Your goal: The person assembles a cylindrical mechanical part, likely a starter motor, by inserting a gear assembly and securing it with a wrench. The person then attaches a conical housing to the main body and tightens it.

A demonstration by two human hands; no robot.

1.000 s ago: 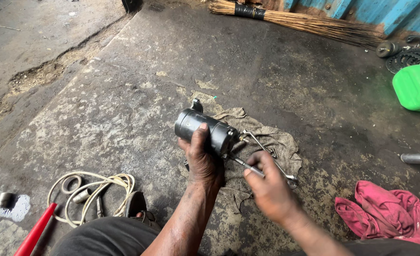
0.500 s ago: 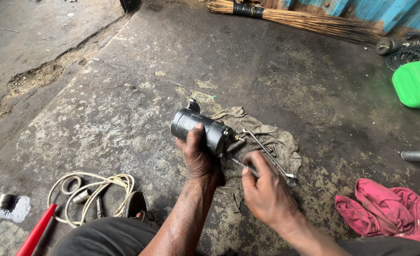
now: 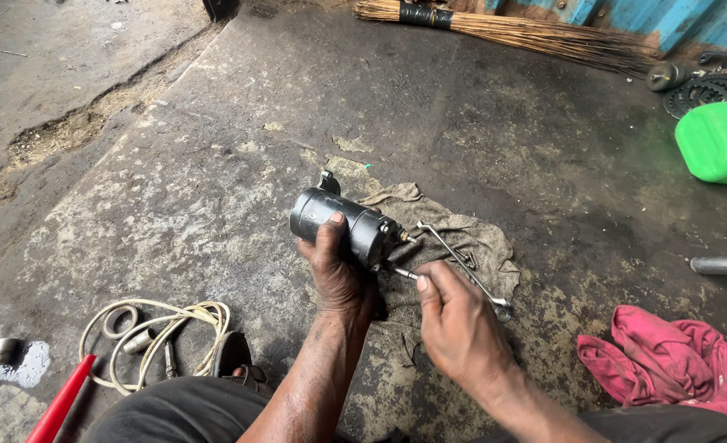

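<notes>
Starter motor (image 3: 343,223), black and cylindrical, lies on its side on a grey rag (image 3: 445,238), gripped by the left hand (image 3: 340,275). Right hand (image 3: 458,324) pinches a thin metal bolt (image 3: 403,273) at the motor's end; whether it is seated cannot be told. A spanner (image 3: 462,267) lies just right of the motor, a pink cloth (image 3: 675,365) well right, and coiled cord (image 3: 154,328) lower left. Nothing obstructs.

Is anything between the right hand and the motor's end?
Only the thin metal rod pinched in the right hand; its tip meets the motor, which the left hand grips. Nothing else intervenes.
</notes>
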